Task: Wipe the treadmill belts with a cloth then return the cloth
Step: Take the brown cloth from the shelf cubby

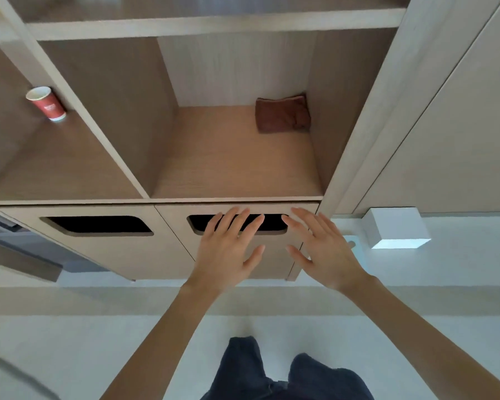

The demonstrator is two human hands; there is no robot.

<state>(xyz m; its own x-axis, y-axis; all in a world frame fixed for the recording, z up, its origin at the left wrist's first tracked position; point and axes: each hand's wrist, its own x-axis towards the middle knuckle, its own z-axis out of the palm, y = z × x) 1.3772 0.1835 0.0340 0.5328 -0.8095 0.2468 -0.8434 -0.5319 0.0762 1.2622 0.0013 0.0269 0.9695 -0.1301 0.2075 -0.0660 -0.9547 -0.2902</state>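
- The brown cloth [282, 114] is lying folded in the middle open compartment of the pale wooden shelf unit [231, 23], right of the frame's centre. It is sitting in the back right corner of that compartment, against the side wall.
- The left hand [228, 249] is reaching forward in the lower middle of the frame, its fingers [238, 222] straight and spread wide, holding nothing. Its fingertips are showing over the dark cut-out handle [273, 222] of the drawer front [272, 255] below the cloth's compartment; whether they are touching the wood cannot be told.
- The right hand [324, 249] is reaching just beside it, fingers [303, 220] likewise straight and fanned, holding nothing, over the right edge of the same drawer front.
- Both hands are well apart from the cloth, lower in the frame.
- A red paper cup [47, 103] is standing in the left compartment, at the upper left of the frame. It is carrying a pale printed mark, too blurred to read.
- A white box [396, 226] is sitting at the right edge, on the pale floor [70, 342].
- Dark trousers [286, 376] are showing at the bottom centre.
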